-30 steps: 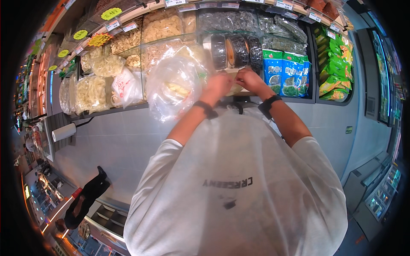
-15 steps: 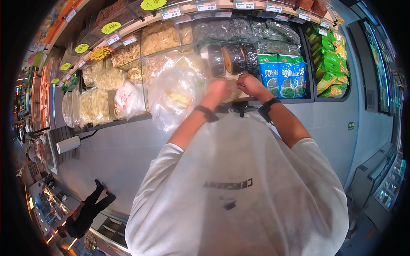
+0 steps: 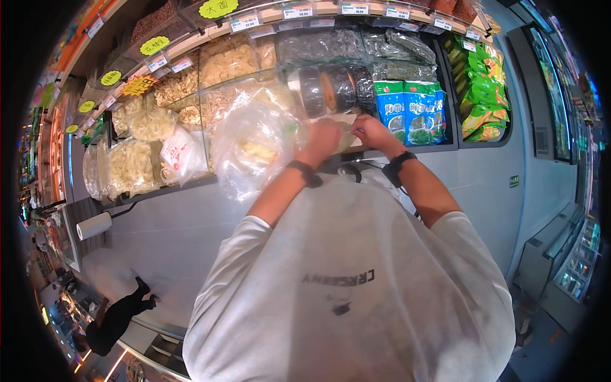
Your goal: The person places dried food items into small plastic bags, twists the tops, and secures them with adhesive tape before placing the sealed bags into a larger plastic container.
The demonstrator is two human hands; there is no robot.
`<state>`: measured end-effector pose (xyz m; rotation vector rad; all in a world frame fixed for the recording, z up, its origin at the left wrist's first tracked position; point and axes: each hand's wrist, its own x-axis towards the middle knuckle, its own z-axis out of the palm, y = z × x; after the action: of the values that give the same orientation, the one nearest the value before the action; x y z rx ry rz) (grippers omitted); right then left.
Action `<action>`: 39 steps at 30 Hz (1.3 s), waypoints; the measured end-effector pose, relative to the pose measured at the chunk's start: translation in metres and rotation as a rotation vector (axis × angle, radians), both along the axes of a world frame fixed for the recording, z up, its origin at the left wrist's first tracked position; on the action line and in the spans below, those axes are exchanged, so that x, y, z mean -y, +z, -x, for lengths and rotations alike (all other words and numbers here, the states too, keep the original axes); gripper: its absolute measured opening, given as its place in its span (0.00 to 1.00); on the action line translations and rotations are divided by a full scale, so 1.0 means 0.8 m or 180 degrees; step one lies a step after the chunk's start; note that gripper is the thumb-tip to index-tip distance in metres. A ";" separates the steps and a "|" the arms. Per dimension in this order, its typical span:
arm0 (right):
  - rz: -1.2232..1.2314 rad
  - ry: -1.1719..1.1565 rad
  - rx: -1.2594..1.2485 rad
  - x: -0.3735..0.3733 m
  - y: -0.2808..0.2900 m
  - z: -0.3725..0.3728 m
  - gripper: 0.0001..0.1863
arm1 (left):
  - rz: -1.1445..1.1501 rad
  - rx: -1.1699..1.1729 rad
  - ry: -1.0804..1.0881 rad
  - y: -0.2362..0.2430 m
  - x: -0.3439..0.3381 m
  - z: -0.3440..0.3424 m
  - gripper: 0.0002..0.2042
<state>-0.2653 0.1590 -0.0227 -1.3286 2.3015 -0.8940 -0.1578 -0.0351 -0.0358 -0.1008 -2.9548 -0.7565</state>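
The pale sheet (image 3: 347,139) lies on my side of the dark rolls (image 3: 340,88), between my right hand (image 3: 375,134), fingertips pinching its edge, and my curled left hand (image 3: 323,140), whose hold I can't tell; long axis unclear.

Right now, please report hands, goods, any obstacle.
Left hand, right hand close together; grips unclear. Large clear plastic bag may crowd left hand. Dark film-wrapped packs beyond.

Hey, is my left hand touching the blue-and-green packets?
Apart. The head view shows your left hand well left of the blue-and-green packets, with a visible gap and your right hand between them.
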 end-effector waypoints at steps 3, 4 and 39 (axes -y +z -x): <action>-0.0069 0.0081 -0.0030 -0.002 0.005 0.003 0.05 | 0.0329 0.0192 -0.0181 0.016 -0.004 0.005 0.11; 0.0039 0.0058 -0.0094 -0.003 0.006 0.004 0.05 | 0.0335 0.0195 -0.0172 0.016 -0.006 0.008 0.11; 0.0100 0.0218 0.0697 -0.050 -0.028 0.056 0.10 | -0.0281 0.0293 0.0571 0.011 -0.018 -0.008 0.07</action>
<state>-0.3103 0.1988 -0.0451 -1.2465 2.0722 -1.0035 -0.1510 -0.0208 -0.0271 0.2078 -2.9572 -0.8857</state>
